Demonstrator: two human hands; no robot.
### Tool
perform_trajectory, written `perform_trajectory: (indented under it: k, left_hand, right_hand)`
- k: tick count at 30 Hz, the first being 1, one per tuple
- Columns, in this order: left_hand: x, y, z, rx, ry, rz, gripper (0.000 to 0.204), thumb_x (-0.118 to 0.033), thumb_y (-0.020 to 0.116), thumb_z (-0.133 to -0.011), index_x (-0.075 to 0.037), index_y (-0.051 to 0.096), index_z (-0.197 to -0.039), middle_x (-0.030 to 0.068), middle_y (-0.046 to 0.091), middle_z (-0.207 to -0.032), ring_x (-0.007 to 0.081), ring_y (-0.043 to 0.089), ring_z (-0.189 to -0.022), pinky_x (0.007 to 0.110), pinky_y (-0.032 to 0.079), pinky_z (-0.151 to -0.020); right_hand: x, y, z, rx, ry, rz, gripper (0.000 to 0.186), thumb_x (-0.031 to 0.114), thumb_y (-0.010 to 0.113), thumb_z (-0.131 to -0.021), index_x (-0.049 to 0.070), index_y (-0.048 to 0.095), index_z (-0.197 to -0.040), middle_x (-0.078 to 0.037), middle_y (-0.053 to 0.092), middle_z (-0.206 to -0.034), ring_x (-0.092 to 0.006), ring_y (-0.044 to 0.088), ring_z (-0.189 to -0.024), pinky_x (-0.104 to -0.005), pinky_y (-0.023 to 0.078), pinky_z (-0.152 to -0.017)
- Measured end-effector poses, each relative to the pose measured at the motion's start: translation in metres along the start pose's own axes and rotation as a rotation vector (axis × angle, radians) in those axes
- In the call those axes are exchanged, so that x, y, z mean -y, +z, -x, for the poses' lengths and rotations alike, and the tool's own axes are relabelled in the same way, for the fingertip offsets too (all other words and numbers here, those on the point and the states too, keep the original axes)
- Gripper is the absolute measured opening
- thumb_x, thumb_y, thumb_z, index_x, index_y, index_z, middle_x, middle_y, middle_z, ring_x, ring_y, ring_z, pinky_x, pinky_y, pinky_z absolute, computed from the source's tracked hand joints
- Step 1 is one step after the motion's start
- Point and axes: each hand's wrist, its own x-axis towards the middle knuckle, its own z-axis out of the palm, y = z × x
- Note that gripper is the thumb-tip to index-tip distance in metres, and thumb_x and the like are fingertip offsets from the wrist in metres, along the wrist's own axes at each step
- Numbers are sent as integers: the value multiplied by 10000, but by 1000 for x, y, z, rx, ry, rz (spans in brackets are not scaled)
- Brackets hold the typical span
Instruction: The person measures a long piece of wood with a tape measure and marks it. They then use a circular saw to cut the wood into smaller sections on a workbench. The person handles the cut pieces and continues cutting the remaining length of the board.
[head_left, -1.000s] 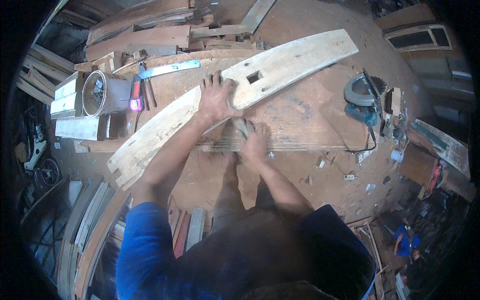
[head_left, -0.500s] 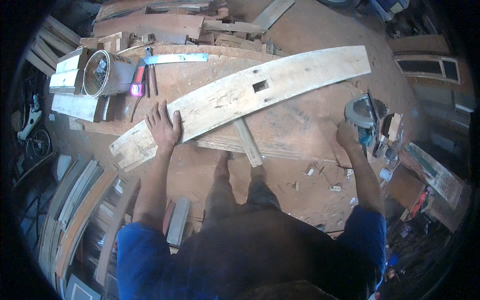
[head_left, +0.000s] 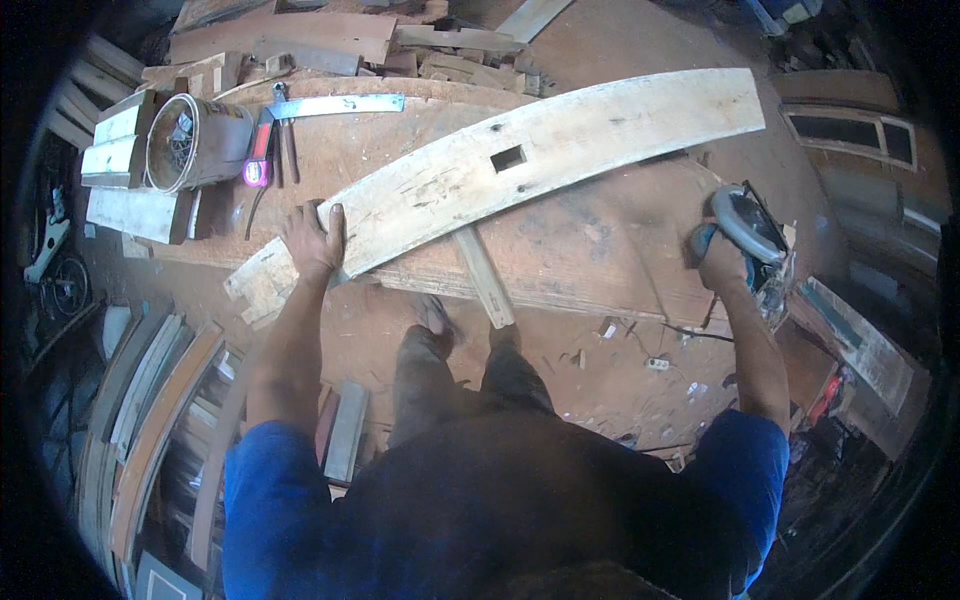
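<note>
A long, curved, pale wooden board [head_left: 580, 130] with a square hole lies slantwise over the workbench [head_left: 590, 235]. Near the board's rough left end, my left hand [head_left: 312, 240] presses on it, fingers bent over the far edge and thumb apart. My right hand [head_left: 722, 262] is closed around the handle of a circular saw [head_left: 748, 225] at the bench's right end. The saw is tilted, and its rounded guard shows. Part of its handle is hidden by my hand. Under the board, a narrow wooden strip [head_left: 484, 278] juts out toward me.
A bucket of metal bits [head_left: 208, 142], a tape measure [head_left: 257, 165], a hammer [head_left: 285, 140] and a metal square [head_left: 345, 104] sit at the bench's far left. Scrap wood [head_left: 280, 38] is piled beyond. Curved boards [head_left: 165, 430] stand at lower left. A dark cord [head_left: 700, 332] hangs near the saw.
My right hand has lifted the circular saw and turned it slightly. On the board, my left hand's spread fingers have bent over the far edge. The view has shifted a little.
</note>
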Motion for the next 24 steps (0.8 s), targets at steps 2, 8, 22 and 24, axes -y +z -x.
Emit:
perform_trajectory:
  k: [2,8,22,24]
  left_hand:
    - [1,7,0,3,-11,40,512,-532,563,-983,-79,667,-1198,206,612,-1111,400,543,-1123,519,359,-1019]
    - [1,0,7,44,-32,43,540,-543,539,-996,-72,659,-1230,198,622,-1129,393,545,-1134,527,361,-1033]
    - [9,19,-6,19,145,47,682,-590,464,-1027,44,711,-1069,291,686,-984,453,641,-959,536,470,-886]
    - [-12,8,3,75,128,-95,703,-599,451,-1029,50,719,-1039,297,685,-948,446,652,-936,534,480,-860]
  right_hand:
    - [-9,-13,31,-193,-78,-270,416,148,674,-902,-8,620,-1284,-284,713,-1175,-462,694,-1110,-507,547,-935]
    - [43,-32,200,-466,-92,-1330,283,119,655,-952,-13,671,-1202,-70,665,-795,-161,632,-639,-312,479,-568]
    - [252,115,312,-347,-768,-1649,646,385,814,-819,42,636,-1337,-242,739,-924,-384,753,-778,-479,614,-694]
    - [265,130,330,-334,-833,-1640,665,429,776,-843,2,625,-1330,-241,710,-801,-388,734,-687,-499,601,-611]
